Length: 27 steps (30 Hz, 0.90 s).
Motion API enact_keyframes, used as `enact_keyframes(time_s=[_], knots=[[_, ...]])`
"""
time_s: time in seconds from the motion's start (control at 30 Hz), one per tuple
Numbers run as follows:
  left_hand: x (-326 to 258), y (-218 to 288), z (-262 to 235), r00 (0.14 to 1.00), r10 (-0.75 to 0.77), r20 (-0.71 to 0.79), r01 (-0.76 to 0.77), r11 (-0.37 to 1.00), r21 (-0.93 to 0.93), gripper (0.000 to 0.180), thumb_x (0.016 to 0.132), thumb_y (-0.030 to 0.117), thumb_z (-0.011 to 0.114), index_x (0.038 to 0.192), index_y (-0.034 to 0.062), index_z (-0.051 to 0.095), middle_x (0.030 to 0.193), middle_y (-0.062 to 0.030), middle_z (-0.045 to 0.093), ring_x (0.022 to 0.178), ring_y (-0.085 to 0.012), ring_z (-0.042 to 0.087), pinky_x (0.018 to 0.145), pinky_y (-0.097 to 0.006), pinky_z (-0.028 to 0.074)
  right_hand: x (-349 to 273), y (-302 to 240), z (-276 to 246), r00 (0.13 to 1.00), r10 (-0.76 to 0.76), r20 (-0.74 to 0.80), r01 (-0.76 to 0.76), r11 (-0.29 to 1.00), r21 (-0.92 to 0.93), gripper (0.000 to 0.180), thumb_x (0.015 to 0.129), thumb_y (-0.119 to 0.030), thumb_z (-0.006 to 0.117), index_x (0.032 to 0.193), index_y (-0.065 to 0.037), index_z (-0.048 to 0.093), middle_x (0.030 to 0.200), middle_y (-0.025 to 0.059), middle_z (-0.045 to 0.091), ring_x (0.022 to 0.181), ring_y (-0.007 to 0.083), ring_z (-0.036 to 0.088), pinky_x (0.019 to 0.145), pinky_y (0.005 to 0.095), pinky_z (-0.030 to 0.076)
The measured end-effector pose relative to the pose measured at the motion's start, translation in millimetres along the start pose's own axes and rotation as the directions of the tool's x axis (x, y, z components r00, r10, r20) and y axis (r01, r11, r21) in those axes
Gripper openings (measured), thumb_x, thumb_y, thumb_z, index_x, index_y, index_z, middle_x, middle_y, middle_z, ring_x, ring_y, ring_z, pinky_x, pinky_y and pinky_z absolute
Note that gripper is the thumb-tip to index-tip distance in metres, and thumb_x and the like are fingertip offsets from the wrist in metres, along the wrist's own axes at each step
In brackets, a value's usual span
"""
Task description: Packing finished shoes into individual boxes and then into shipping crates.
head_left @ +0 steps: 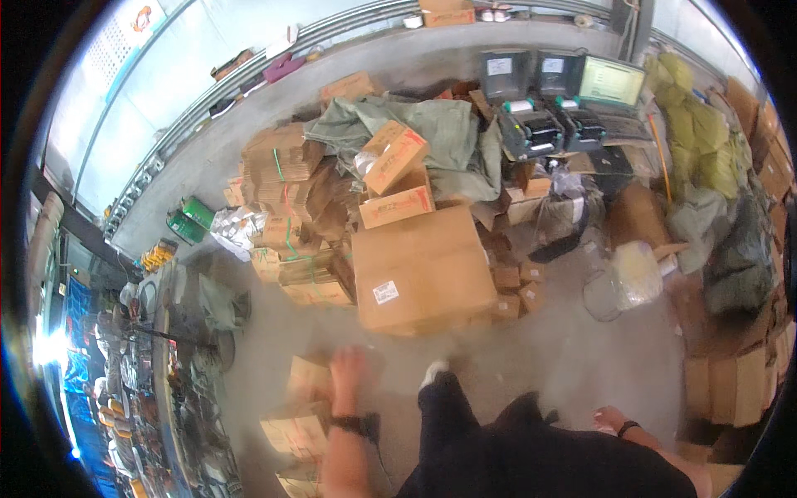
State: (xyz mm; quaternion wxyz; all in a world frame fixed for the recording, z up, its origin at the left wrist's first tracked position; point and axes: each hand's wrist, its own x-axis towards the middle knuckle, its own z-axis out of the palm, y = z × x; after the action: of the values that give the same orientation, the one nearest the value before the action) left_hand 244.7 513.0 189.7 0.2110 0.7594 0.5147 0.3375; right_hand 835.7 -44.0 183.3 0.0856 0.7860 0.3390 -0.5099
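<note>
My left hand (347, 372), smeared by motion, reaches forward with a dark band on its wrist. It is right beside a small brown cardboard box (307, 378); whether it touches the box I cannot tell. Two more small cartons, a middle one (295, 433) and a nearer one (299, 481), line up behind that box toward me. My right hand (611, 418), with a dark wristband, hangs at my right side with loose fingers and nothing visible in it. Ahead of my feet sits a large closed cardboard box (425, 270) with a white label.
Bundled flat cardboard (282, 170) is stacked beyond the large box, with a grey-green cloth (448, 124) alongside. Two label printers (531, 133) and a lit screen (612, 83) stand at the back right. A cluttered rack (170, 390) runs along the left; cartons (737, 386) line the right.
</note>
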Motion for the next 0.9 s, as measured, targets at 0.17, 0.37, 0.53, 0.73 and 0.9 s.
enact_keyframes(time_s=[0.17,0.37,0.53,0.73,0.9], knots=[[324,50,47,0.86,-0.396,0.323,0.502,0.538,-0.677,0.041,0.106,0.034,0.049,0.121,-0.0017,0.062,0.113,-0.0134,0.07,0.098,-0.024,0.069,0.082,-0.034,0.056,1,-65,-48,0.906,-0.004,-0.422,0.072,0.987,0.146,0.027,0.098,-0.027,0.055,0.097,-0.003,0.068,0.078,0.0095,0.072,0.069,0.0245,0.069,0.065,0.037,0.056],[553,-8,185,0.674,-0.582,0.455,0.725,0.406,-0.556,0.053,0.099,0.041,0.059,0.13,-0.0026,0.055,0.121,-0.0169,0.065,0.101,-0.0263,0.066,0.083,-0.037,0.057,-22,-116,8,0.959,0.283,0.014,-0.164,0.513,0.843,0.033,0.101,-0.03,0.056,0.106,0.001,0.064,0.079,0.0116,0.069,0.07,0.0231,0.066,0.061,0.0356,0.052],[620,-46,236,0.791,-0.398,0.465,0.452,0.892,-0.005,0.044,0.096,0.033,0.06,0.124,-0.0005,0.057,0.111,-0.0154,0.065,0.087,-0.0269,0.068,0.074,-0.04,0.061,-36,-159,-15,0.879,0.436,0.196,-0.386,0.405,0.829,0.037,0.097,-0.029,0.059,0.122,-0.001,0.055,0.106,0.0134,0.058,0.096,0.0269,0.053,0.082,0.0392,0.041],[616,-9,251,0.581,-0.506,0.637,0.805,0.473,-0.359,0.038,0.095,0.026,0.057,0.124,0.001,0.059,0.116,-0.0159,0.067,0.093,-0.0319,0.07,0.077,-0.048,0.063,-65,-264,-36,0.749,0.542,0.38,-0.544,0.176,0.821,0.056,0.094,-0.028,0.063,0.14,-0.004,0.043,0.137,0.0156,0.045,0.128,0.0314,0.038,0.107,0.0435,0.028],[580,56,214,0.962,-0.25,0.107,0.224,0.952,0.21,0.039,0.101,0.021,0.05,0.133,0.0004,0.057,0.102,-0.0268,0.07,0.099,-0.0402,0.069,0.081,-0.05,0.054,-127,-448,-105,0.644,0.546,0.536,-0.619,-0.039,0.784,0.072,0.091,-0.027,0.066,0.153,-0.006,0.036,0.158,0.0171,0.036,0.149,0.0344,0.028,0.124,0.0463,0.02]])
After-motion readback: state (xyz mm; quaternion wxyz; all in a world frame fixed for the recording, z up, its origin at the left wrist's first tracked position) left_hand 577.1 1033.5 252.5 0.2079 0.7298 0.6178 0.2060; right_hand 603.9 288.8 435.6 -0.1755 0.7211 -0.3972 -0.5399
